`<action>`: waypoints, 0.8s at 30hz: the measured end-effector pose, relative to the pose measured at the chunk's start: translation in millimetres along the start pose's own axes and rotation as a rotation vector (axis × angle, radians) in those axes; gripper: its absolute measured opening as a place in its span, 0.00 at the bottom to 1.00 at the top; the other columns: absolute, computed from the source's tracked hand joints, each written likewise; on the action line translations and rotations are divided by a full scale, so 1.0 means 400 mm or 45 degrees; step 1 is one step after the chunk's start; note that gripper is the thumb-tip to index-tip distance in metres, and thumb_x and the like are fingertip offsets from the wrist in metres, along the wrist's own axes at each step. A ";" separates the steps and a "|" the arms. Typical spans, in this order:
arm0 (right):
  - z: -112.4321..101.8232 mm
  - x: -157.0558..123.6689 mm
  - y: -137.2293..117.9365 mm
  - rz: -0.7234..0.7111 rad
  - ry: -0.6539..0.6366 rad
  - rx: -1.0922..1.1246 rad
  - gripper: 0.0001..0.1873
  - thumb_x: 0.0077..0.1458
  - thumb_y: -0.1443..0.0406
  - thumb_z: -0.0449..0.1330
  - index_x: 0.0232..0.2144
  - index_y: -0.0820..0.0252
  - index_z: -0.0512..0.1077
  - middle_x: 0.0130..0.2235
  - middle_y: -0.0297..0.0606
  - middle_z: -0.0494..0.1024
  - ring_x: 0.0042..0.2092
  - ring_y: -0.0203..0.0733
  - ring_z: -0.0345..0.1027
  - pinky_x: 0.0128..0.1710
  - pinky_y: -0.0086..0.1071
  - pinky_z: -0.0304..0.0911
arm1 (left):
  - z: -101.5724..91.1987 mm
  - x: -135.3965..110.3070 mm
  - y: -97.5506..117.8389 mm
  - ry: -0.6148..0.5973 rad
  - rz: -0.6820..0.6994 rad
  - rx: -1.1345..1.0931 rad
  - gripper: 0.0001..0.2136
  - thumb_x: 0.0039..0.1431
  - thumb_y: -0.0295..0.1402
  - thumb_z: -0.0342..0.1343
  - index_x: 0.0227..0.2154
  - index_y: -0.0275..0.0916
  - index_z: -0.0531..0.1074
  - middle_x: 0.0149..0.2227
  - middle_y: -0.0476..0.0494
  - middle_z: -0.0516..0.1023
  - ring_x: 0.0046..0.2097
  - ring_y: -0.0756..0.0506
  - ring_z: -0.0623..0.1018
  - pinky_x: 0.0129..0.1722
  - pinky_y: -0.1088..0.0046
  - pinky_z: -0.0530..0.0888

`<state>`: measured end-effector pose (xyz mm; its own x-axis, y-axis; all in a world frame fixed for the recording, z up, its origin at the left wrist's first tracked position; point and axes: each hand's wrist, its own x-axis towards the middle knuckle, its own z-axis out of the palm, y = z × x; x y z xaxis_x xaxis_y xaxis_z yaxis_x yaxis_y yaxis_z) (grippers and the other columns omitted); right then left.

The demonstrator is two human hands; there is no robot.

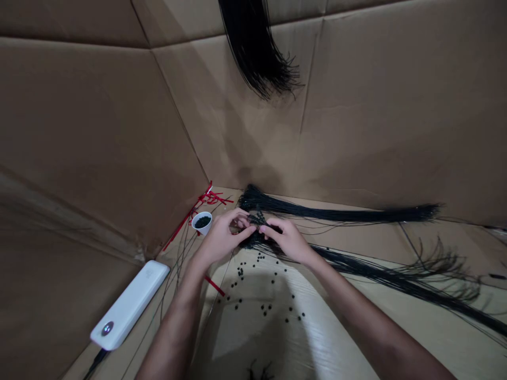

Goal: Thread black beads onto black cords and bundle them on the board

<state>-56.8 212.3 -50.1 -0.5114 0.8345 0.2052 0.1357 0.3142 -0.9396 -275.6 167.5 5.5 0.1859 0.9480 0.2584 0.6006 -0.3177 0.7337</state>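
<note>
My left hand (226,233) and my right hand (288,240) meet over the table, thumbs and fingers pinched together. Between them is a small cluster of dark beaded strand ends (258,217), with both hands closed on it; finer detail is too small to make out. A bundle of thin black strands (356,270) runs from under my hands out to the right. Just behind my fingers lies a second black bundle (317,209). Small dark round pieces (264,307) are scattered in front of my hands. Left of my left hand stands a white cup (202,224) holding similar dark pieces.
Cardboard walls (376,105) enclose the table (328,343) at the left and back. Another black strand bundle (257,53) hangs from above. Red ribbon pieces (209,197) lie in the corner. At the left rests a white power bank (130,306) with a black cable (95,364).
</note>
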 end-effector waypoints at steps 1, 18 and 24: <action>-0.001 0.002 0.003 0.006 0.033 -0.003 0.19 0.67 0.54 0.58 0.27 0.57 0.73 0.29 0.32 0.74 0.36 0.42 0.67 0.39 0.34 0.58 | 0.002 -0.002 -0.006 -0.004 -0.006 -0.010 0.10 0.63 0.39 0.66 0.43 0.42 0.76 0.37 0.48 0.81 0.39 0.46 0.78 0.41 0.70 0.74; 0.010 0.002 0.016 -0.032 0.165 -0.144 0.17 0.69 0.54 0.55 0.29 0.54 0.66 0.35 0.36 0.74 0.40 0.46 0.67 0.44 0.37 0.60 | 0.058 -0.005 -0.004 -0.024 0.125 0.365 0.02 0.66 0.31 0.59 0.38 0.43 0.77 0.39 0.47 0.80 0.44 0.42 0.76 0.47 0.63 0.70; 0.004 -0.003 0.008 -0.024 0.025 -0.214 0.15 0.69 0.56 0.57 0.29 0.54 0.71 0.29 0.34 0.73 0.37 0.46 0.65 0.40 0.36 0.57 | 0.054 0.004 -0.016 0.164 0.044 0.228 0.03 0.67 0.33 0.59 0.36 0.41 0.74 0.36 0.47 0.77 0.40 0.44 0.76 0.42 0.68 0.71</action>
<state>-57.0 211.8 -53.6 -0.4988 0.8359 0.2289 0.2674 0.3997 -0.8768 -262.3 171.5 -12.2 0.1151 0.9228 0.3678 0.7264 -0.3307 0.6025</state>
